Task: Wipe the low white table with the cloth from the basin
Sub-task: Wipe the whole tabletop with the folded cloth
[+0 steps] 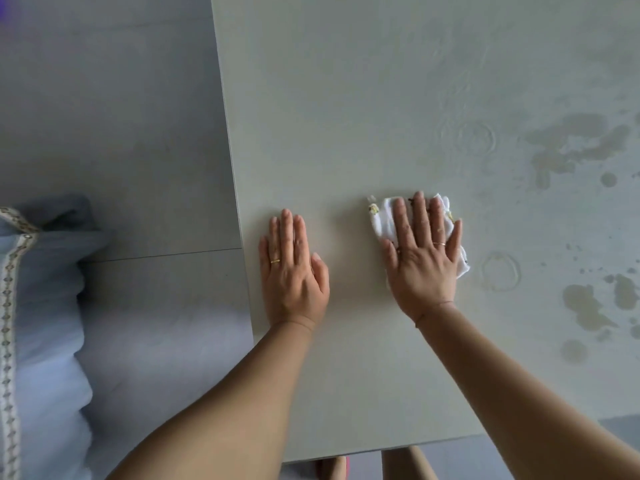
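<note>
The low white table fills most of the view. A small white cloth lies on it near the middle. My right hand presses flat on the cloth with straight, spread fingers and covers most of it. My left hand rests flat on the bare tabletop near the left edge, fingers straight, holding nothing. Brownish wet stains and ring marks spread over the right part of the table. No basin is in view.
Grey tiled floor lies left of the table. A pale blue cushion with patterned trim sits at the lower left. The table's near edge runs just in front of my feet.
</note>
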